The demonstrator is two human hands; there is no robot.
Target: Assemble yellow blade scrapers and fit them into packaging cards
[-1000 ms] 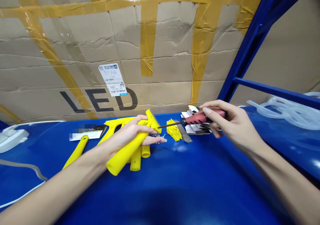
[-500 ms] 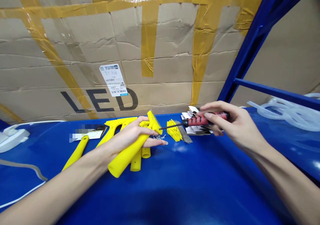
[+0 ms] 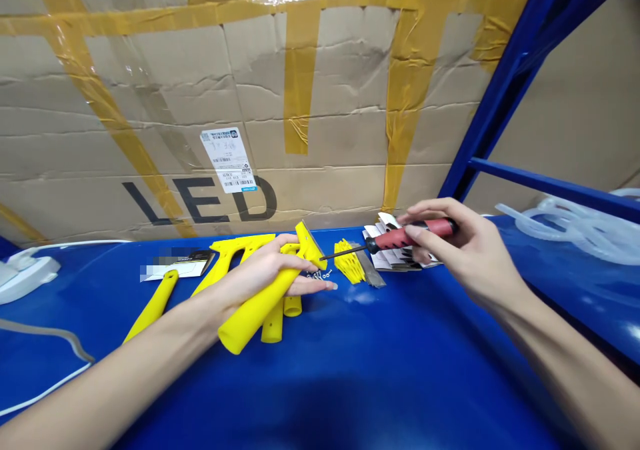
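My left hand (image 3: 285, 267) is wrapped round a yellow scraper (image 3: 260, 310), its hollow handle pointing down toward me and its bladed head tilted up to the right. In my right hand (image 3: 450, 237) is a screwdriver (image 3: 417, 233) with a red and black handle. Its dark shaft reaches left, and the tip meets the scraper's head near the lower end. Small screws (image 3: 320, 275) lie on the blue table just behind my left fingers. More yellow scrapers (image 3: 273, 327) rest under and behind my left hand.
Beside the screws are a pile of small yellow pieces (image 3: 349, 261), grey blades (image 3: 371, 270) and folded papers (image 3: 383, 237). A yellow handle (image 3: 155, 303) and a card packet (image 3: 185, 267) lie left. A large taped carton (image 3: 330, 103) stands behind; clear tubing (image 3: 575, 227) lies right, near a blue frame (image 3: 500, 97).
The screwdriver's handle has turned a little in my right hand, with the fingers shifting on it. Its tip stays at the scraper's head, and my left hand keeps its hold.
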